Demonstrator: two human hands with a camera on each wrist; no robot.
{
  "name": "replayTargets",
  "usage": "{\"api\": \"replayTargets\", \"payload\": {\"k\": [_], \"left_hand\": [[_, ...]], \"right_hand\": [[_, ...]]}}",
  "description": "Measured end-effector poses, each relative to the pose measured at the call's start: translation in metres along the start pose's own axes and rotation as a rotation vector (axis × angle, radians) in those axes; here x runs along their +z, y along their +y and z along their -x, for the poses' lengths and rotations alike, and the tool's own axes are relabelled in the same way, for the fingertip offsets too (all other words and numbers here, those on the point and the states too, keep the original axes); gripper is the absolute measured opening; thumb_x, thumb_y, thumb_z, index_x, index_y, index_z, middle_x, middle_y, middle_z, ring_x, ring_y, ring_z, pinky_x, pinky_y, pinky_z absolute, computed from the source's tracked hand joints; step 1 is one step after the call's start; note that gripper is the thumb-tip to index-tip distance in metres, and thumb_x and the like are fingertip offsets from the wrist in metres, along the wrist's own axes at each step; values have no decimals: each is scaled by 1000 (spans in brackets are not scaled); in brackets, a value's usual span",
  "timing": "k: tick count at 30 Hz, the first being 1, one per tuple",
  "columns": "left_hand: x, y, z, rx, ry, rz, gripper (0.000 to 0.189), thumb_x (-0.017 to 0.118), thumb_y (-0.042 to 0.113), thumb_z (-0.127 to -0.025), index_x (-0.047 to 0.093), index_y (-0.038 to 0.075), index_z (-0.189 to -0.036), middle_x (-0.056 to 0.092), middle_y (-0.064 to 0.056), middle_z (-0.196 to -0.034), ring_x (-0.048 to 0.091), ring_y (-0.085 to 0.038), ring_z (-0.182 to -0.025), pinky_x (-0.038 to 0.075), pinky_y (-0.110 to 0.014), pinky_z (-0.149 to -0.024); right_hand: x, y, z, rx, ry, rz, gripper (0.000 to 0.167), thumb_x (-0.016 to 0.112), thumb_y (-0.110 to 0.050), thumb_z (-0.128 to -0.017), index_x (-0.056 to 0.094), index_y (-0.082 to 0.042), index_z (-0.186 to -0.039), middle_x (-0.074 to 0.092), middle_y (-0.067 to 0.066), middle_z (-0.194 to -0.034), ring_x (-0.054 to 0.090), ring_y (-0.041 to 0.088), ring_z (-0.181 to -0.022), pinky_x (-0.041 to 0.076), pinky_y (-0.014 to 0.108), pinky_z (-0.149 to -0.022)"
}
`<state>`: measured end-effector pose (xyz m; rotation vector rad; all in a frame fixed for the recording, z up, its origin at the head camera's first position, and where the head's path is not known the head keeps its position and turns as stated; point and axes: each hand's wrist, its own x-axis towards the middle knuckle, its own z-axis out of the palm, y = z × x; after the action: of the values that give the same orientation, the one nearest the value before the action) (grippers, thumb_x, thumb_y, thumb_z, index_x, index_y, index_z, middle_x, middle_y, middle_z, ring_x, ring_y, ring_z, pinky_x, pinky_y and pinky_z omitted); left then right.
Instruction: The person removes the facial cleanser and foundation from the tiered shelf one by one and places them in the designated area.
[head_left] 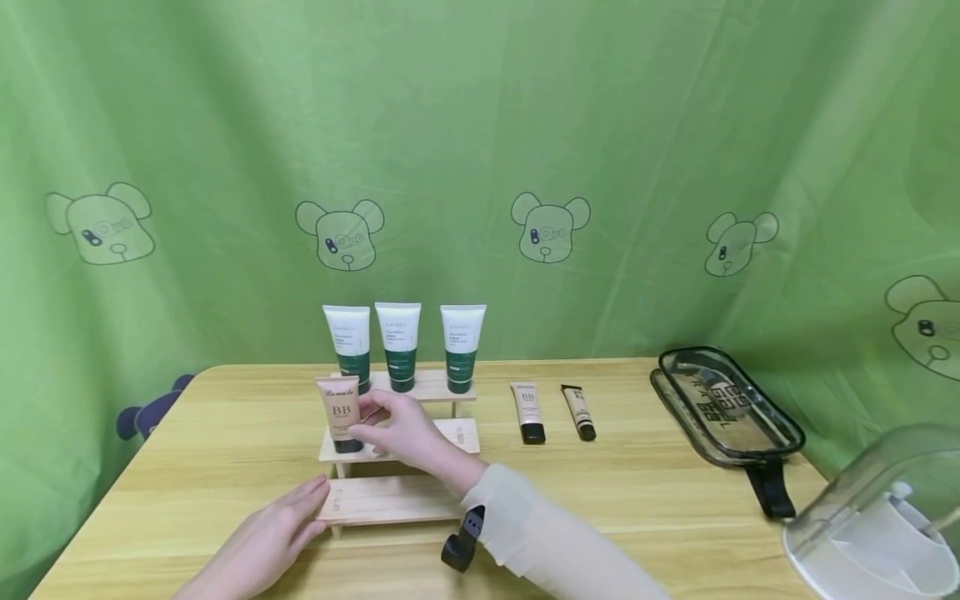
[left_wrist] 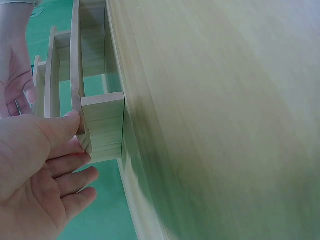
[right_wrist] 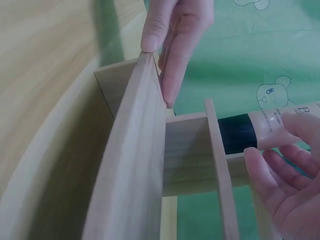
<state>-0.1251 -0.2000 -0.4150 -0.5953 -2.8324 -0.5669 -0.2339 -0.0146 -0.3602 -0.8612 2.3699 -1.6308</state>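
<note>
A pinkish-beige BB cream tube (head_left: 341,412) stands cap down at the left end of the middle step of a three-step wooden stand (head_left: 393,498). My right hand (head_left: 401,429) holds this tube from its right side, thumb in front; its black cap (right_wrist: 237,134) meets the step in the right wrist view. With thumb and fingers, my left hand (left_wrist: 37,160) grips the left end of the lowest step. On the top step stand three white-and-green tubes: a left one (head_left: 349,342), a middle one (head_left: 400,342) and a right one (head_left: 461,342).
Right of the stand lie another BB cream tube (head_left: 528,408) and a smaller beige tube (head_left: 577,410) with black ends. Farther right are a clear black-edged pouch (head_left: 720,404) and a white container with a transparent cover (head_left: 873,533). A green curtain (head_left: 465,125) hangs behind the table.
</note>
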Motion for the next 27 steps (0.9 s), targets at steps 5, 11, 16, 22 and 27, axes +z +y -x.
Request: {"api": "replayTargets", "payload": {"k": [5, 11, 16, 22, 27], "left_hand": [[0, 0, 0, -6, -5, 3, 44, 63, 19, -87, 55, -5, -123, 50, -20, -129, 49, -35, -115, 40, -49, -95], [0, -1, -1, -21, -26, 10, 45, 63, 20, -88, 54, -5, -124, 49, -20, -130, 49, -35, -116, 39, -49, -96], [0, -1, -1, -21, -28, 8, 45, 63, 19, -88, 54, -5, -124, 49, -20, -130, 49, -35, -116, 39, -49, -96], [0, -1, 0, -12, -18, -6, 44, 63, 20, -88, 55, -5, -124, 49, -19, -130, 49, -34, -116, 39, -48, -96], [0, -1, -1, -18, -26, -6, 44, 62, 20, -88, 54, -4, -124, 48, -19, -131, 48, -34, -117, 39, -48, -97]], "right_hand": [[4, 2, 0, 19, 17, -31, 30, 71, -6, -81, 62, -1, -109, 61, 1, -85, 59, 9, -74, 54, 22, -52], [5, -1, 1, 51, 38, -46, 25, 70, -4, -80, 64, -1, -105, 62, 3, -86, 60, 13, -75, 55, 23, -53], [6, 0, 1, 39, 31, -18, 24, 69, -5, -81, 64, 0, -104, 62, 1, -85, 59, 9, -74, 54, 21, -53], [5, 3, 2, 28, 35, -18, 24, 70, -6, -81, 64, -1, -104, 62, -1, -85, 58, 6, -73, 54, 21, -54], [1, 5, 6, 2, 39, -12, 23, 70, -7, -81, 65, -2, -103, 63, 0, -87, 59, 7, -76, 54, 20, -57]]}}
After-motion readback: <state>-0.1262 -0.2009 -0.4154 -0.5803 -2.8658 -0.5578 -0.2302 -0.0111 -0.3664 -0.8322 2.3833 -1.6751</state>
